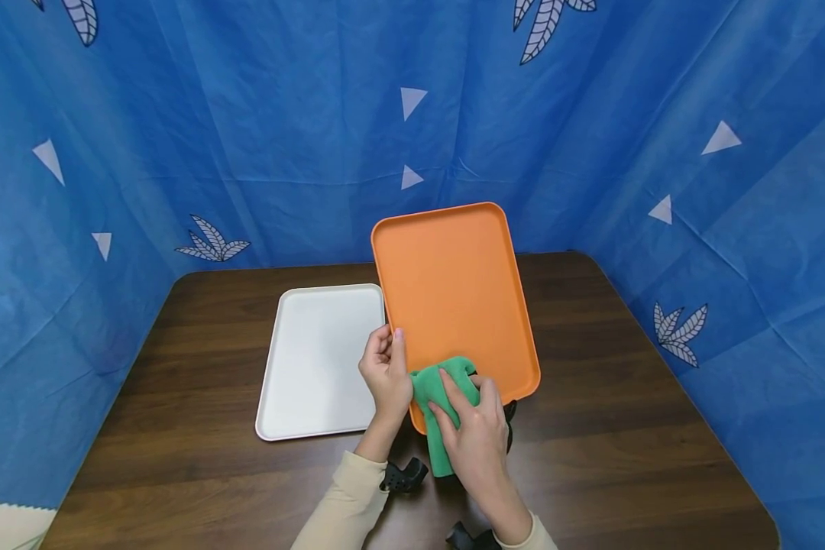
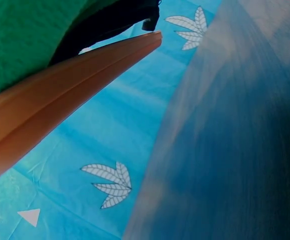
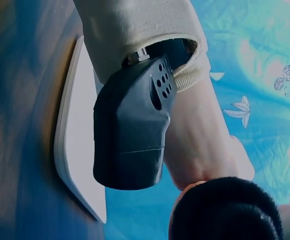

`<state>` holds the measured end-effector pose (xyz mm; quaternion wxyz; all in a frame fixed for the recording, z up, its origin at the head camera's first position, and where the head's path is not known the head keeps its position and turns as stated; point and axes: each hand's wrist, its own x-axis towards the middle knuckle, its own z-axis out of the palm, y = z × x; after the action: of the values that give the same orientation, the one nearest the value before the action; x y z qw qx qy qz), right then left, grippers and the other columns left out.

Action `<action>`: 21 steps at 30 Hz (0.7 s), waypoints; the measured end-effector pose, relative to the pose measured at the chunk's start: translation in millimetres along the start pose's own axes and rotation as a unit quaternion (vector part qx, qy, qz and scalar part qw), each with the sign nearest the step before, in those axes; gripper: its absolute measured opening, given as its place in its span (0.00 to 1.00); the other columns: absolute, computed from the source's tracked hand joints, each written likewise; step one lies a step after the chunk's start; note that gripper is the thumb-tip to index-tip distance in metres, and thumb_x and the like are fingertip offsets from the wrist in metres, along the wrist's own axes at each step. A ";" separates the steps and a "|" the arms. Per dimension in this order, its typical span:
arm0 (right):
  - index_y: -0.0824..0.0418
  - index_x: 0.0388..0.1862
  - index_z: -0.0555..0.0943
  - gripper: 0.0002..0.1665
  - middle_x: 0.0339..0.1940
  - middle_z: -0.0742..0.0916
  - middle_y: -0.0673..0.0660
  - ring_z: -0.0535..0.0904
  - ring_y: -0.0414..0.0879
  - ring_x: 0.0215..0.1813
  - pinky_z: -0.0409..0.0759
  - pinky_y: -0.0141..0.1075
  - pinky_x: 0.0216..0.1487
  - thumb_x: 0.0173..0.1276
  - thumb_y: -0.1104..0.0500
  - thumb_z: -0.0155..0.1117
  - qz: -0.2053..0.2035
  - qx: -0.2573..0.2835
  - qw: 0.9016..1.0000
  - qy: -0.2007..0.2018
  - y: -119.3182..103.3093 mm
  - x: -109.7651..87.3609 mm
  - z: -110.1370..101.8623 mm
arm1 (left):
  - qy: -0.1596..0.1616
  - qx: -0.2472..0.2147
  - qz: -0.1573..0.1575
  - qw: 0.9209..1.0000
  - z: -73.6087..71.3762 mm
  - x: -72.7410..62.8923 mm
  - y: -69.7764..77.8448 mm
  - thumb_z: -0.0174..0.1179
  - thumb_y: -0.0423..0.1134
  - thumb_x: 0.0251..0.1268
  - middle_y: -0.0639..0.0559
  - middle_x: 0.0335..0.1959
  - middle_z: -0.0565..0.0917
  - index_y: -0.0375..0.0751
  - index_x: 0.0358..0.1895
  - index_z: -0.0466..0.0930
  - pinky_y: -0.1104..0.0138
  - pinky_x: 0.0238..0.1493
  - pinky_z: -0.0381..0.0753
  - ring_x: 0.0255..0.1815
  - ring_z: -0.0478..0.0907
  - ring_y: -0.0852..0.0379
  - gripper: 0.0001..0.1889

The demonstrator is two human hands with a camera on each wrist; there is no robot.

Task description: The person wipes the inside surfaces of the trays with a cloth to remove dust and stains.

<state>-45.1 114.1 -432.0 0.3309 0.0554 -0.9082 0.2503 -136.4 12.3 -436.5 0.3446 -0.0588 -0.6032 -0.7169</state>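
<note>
An orange tray (image 1: pixel 454 298) is held up and tilted, its inner face toward me. My left hand (image 1: pixel 388 382) grips its left edge, thumb along the rim and fingers curled behind. My right hand (image 1: pixel 480 435) holds a fuzzy green cloth (image 1: pixel 447 386) against the tray's lower part, fingers spread over it; one end of the cloth hangs below the rim. In the left wrist view the green cloth (image 2: pixel 25 40) and its black side lie over the tray's edge (image 2: pixel 80 75). The right wrist view shows black fabric (image 3: pixel 225 210) near the left hand's wrist.
A white tray (image 1: pixel 323 363) lies flat on the brown wooden table (image 1: pixel 612 428), left of the orange one. Blue curtains (image 1: pixel 282 137) with leaf and triangle prints surround the table at the back and sides. Black camera mounts (image 1: pixel 404 475) sit on both wrists.
</note>
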 end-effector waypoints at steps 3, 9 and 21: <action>0.55 0.54 0.85 0.30 0.41 0.79 0.64 0.76 0.54 0.42 0.79 0.48 0.37 0.49 0.56 0.81 -0.012 -0.007 1.000 0.002 1.6 1.1 -0.3 | -0.001 0.003 -0.001 1.000 -0.7 0.5 -0.6 0.54 0.25 0.69 0.34 0.20 0.76 0.22 0.40 0.78 0.79 0.21 0.66 0.20 0.65 0.69 0.06; 0.53 0.52 0.86 0.30 0.41 0.80 0.65 0.76 0.55 0.41 0.78 0.47 0.36 0.46 0.56 0.82 -0.038 -0.015 0.999 0.005 10.5 4.4 -2.2 | -0.001 0.006 -0.002 1.000 -1.1 1.0 -1.9 0.54 0.27 0.70 0.37 0.20 0.76 0.23 0.39 0.78 0.77 0.20 0.65 0.19 0.64 0.69 0.07; 0.55 0.54 0.85 0.31 0.41 0.80 0.67 0.77 0.58 0.41 0.80 0.51 0.38 0.47 0.57 0.82 -0.020 -0.022 0.999 0.019 36.6 10.0 -9.8 | -0.004 0.001 -0.007 1.000 -0.4 -0.3 -1.1 0.53 0.27 0.70 0.39 0.20 0.75 0.21 0.39 0.77 0.78 0.21 0.66 0.20 0.65 0.69 0.08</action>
<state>-57.0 151.4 -434.6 0.3545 0.0616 -0.9055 0.2249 -136.7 12.1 -437.6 0.3370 -0.0568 -0.6059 -0.7184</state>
